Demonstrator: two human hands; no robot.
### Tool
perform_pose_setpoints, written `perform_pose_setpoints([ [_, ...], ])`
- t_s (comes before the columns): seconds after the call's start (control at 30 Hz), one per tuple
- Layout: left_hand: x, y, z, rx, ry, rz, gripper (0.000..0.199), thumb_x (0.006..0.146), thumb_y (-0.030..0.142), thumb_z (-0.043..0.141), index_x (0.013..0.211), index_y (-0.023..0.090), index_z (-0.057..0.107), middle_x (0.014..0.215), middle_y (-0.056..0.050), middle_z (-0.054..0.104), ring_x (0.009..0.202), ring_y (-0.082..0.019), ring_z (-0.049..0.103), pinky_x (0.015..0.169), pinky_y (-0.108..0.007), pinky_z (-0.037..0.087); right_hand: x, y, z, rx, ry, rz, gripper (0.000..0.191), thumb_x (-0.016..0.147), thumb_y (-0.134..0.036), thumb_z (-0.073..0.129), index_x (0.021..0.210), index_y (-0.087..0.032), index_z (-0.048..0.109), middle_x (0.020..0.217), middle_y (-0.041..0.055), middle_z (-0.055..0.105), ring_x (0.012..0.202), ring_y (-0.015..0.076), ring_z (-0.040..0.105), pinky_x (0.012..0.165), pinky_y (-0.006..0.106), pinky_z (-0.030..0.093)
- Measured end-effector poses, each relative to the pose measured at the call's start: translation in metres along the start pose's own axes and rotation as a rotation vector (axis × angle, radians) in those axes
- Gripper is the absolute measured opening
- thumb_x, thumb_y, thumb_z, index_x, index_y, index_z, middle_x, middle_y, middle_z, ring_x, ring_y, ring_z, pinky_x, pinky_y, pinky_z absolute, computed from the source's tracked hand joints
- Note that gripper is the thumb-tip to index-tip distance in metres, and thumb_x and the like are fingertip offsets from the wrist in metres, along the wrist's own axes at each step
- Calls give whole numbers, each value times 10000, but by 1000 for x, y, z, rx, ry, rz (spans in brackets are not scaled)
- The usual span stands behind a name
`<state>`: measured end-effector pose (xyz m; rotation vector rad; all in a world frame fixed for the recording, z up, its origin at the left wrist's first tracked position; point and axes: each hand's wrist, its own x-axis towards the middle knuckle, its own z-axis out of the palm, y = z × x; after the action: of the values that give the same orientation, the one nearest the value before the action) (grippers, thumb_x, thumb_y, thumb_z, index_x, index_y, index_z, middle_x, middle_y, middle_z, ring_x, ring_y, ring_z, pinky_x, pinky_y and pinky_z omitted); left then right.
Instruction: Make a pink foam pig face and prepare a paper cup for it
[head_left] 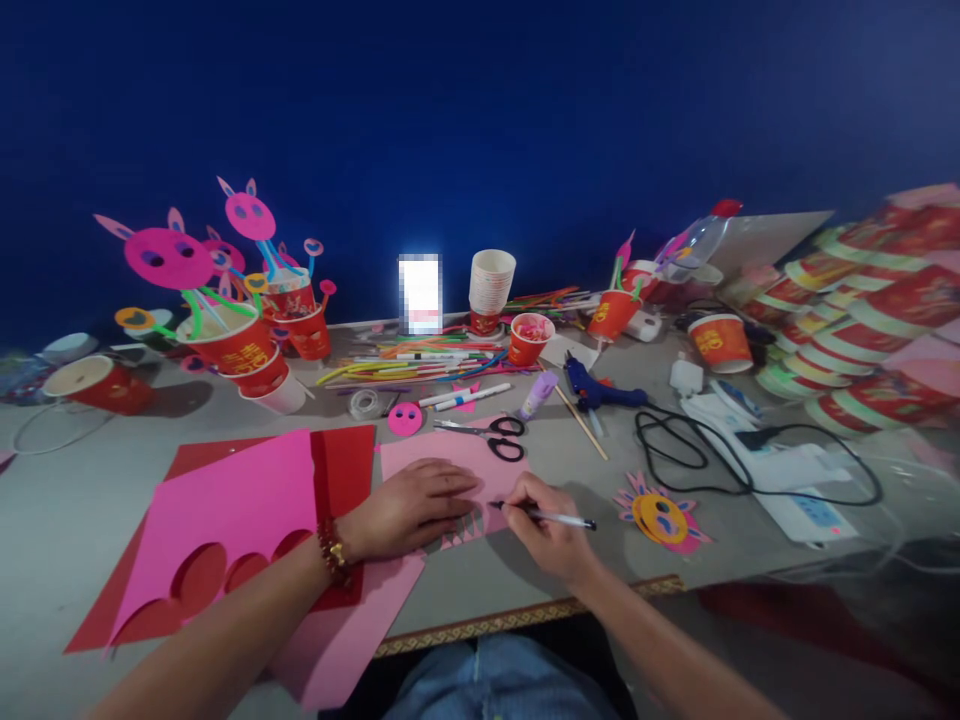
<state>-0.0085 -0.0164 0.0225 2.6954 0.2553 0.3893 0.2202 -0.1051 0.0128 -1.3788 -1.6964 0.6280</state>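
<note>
My left hand (412, 508) lies flat with its fingers stretched out on a light pink sheet (405, 455) whose lower edge is cut into points. In my right hand (551, 530) is a pen (562, 518), its tip at the right part of that sheet. Black-handled scissors (491, 430) rest on the sheet's top edge, beyond my fingers. Left of my left hand are a bright pink sheet (232, 510) with curved cut-outs and a red sheet (345, 450) under it. To the right of my right hand sits a yellow and pink paper face (664, 518).
Paper cups with pink faces (251, 355) stand at the left. Pipe cleaners (420, 360), a cup of pink scraps (531, 340) and a blue glue gun (600, 385) lie behind. A black cable (712, 490), a power strip (802, 515) and stacked cup figures (862, 330) fill the right.
</note>
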Motion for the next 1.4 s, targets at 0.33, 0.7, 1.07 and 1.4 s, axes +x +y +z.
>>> perform_pose_setpoints([
  [0.33,1,1,0,8,21,1,350,986,296,464,1320,251,559,1396,-89,569,1296,-230,498,1112,-437,370,-1,0,1,3,12,-5,173,811,-137,481,662,-225,468,556,-64,433,484,109,414,499,234,303],
  [0.7,0,1,1,12,20,-1,352,977,293,483,1321,261,555,1396,-87,570,1292,-233,503,1111,-439,368,0,1,2,-9,-4,-4,168,805,-140,483,663,-228,461,552,-62,437,485,111,417,502,234,303],
  [1.07,0,0,1,7,2,7,347,980,306,477,1311,251,564,1421,-89,545,1304,-245,488,1113,-454,359,0,-2,0,-23,-26,-4,176,786,-138,474,635,-228,451,540,-58,450,489,116,419,506,238,307],
  [1.4,0,1,0,14,29,11,347,979,304,481,1314,259,564,1401,-94,564,1291,-244,502,1104,-452,376,-2,0,0,1,-63,-1,166,780,-146,476,633,-222,476,549,-45,483,499,120,442,519,242,331],
])
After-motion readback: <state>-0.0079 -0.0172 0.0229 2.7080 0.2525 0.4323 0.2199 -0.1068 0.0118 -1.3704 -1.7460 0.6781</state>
